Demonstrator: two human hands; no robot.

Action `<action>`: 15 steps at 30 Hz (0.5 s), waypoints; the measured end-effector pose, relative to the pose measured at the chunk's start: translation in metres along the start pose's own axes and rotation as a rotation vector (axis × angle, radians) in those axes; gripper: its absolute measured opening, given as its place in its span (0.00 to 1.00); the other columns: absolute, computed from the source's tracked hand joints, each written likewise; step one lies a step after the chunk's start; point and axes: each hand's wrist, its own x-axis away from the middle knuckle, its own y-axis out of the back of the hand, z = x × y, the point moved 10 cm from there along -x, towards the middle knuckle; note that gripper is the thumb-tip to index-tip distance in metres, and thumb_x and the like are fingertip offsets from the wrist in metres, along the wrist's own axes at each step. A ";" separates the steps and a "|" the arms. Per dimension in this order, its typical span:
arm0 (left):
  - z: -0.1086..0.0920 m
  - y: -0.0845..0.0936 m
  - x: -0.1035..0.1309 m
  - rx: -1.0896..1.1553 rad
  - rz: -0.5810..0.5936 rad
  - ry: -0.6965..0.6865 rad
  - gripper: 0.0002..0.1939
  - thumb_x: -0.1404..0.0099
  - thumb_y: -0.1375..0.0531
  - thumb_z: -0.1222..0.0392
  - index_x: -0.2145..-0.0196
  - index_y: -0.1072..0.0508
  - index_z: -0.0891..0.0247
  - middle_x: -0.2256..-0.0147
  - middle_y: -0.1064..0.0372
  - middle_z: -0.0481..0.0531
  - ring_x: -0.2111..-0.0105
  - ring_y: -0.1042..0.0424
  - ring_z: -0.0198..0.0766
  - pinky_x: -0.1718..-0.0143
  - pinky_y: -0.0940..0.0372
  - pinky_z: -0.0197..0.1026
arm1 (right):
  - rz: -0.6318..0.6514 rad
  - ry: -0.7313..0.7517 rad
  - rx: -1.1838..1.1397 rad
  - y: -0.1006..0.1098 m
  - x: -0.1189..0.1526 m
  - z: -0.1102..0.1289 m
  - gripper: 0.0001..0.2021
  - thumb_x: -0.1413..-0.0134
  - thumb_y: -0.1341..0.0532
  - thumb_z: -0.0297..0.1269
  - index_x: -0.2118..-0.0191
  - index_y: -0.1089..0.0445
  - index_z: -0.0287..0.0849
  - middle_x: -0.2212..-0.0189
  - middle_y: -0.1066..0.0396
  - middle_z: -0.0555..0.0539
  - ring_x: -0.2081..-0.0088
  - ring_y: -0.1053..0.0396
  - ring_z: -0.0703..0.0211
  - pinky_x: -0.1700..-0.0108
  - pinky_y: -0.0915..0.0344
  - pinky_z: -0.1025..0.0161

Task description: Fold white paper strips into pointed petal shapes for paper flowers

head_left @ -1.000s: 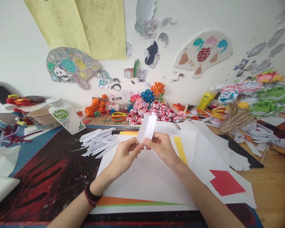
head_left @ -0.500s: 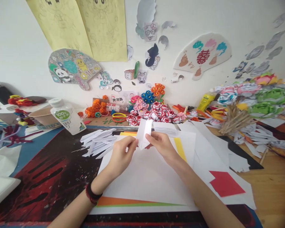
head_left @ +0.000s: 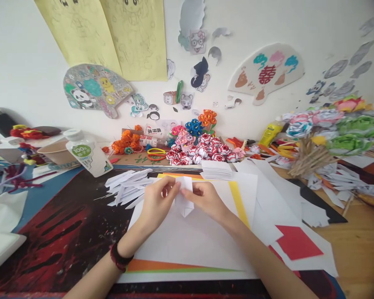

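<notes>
Nearest lies a white sheet (head_left: 193, 241), taken as landmark. Over its far half, left hand (head_left: 157, 203) and right hand (head_left: 205, 198) each pinch a folded strip (head_left: 184, 200) between thumb and fingers, pointed end toward the viewer; apparently clear of the sheet. Left of it, cut strips (head_left: 127, 187). Beyond it, paper roses (head_left: 202, 151)

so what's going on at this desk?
A person is folding a small white paper piece, pinched between the left hand and right hand, above a large white sheet. A pile of folded white strips lies to the left, a stack of cut white paper just behind, and a plastic bottle farther left.
</notes>
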 end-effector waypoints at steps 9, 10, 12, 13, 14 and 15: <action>-0.006 0.013 0.007 -0.167 -0.154 -0.011 0.08 0.34 0.44 0.58 0.65 0.27 0.62 0.74 0.28 0.46 0.77 0.34 0.32 0.72 0.42 0.35 | -0.072 0.046 0.068 0.001 0.004 0.008 0.17 0.51 0.35 0.49 0.78 0.32 0.40 0.80 0.37 0.50 0.76 0.39 0.62 0.76 0.46 0.66; -0.006 0.015 0.009 -0.211 -0.187 -0.024 0.07 0.34 0.44 0.59 0.66 0.27 0.61 0.74 0.28 0.46 0.77 0.34 0.32 0.72 0.42 0.35 | -0.089 0.066 0.108 0.002 0.004 0.009 0.18 0.50 0.36 0.48 0.80 0.35 0.40 0.82 0.40 0.52 0.77 0.42 0.63 0.76 0.48 0.67; -0.010 0.016 0.013 -0.330 -0.241 -0.099 0.07 0.34 0.43 0.59 0.66 0.26 0.61 0.76 0.29 0.46 0.76 0.32 0.33 0.71 0.42 0.36 | -0.114 0.097 0.182 0.004 0.004 0.010 0.21 0.49 0.36 0.47 0.83 0.41 0.40 0.83 0.47 0.54 0.78 0.48 0.66 0.77 0.52 0.67; -0.015 0.014 0.016 -0.397 -0.248 -0.158 0.07 0.34 0.43 0.59 0.66 0.25 0.61 0.76 0.29 0.47 0.76 0.32 0.34 0.70 0.42 0.37 | -0.121 0.104 0.205 0.004 0.004 0.010 0.22 0.49 0.37 0.46 0.84 0.44 0.40 0.83 0.50 0.54 0.79 0.50 0.67 0.77 0.53 0.67; -0.019 0.010 0.018 -0.459 -0.234 -0.221 0.07 0.33 0.43 0.60 0.65 0.25 0.61 0.76 0.28 0.48 0.74 0.31 0.35 0.69 0.43 0.38 | -0.123 0.104 0.215 0.004 0.003 0.009 0.22 0.49 0.37 0.46 0.83 0.45 0.40 0.83 0.51 0.54 0.78 0.51 0.68 0.77 0.53 0.67; -0.024 0.005 0.019 -0.506 -0.205 -0.279 0.08 0.33 0.44 0.60 0.63 0.25 0.61 0.74 0.27 0.50 0.73 0.31 0.37 0.68 0.43 0.39 | -0.124 0.100 0.208 0.005 0.003 0.007 0.22 0.49 0.37 0.46 0.83 0.44 0.40 0.83 0.50 0.54 0.78 0.51 0.68 0.77 0.53 0.67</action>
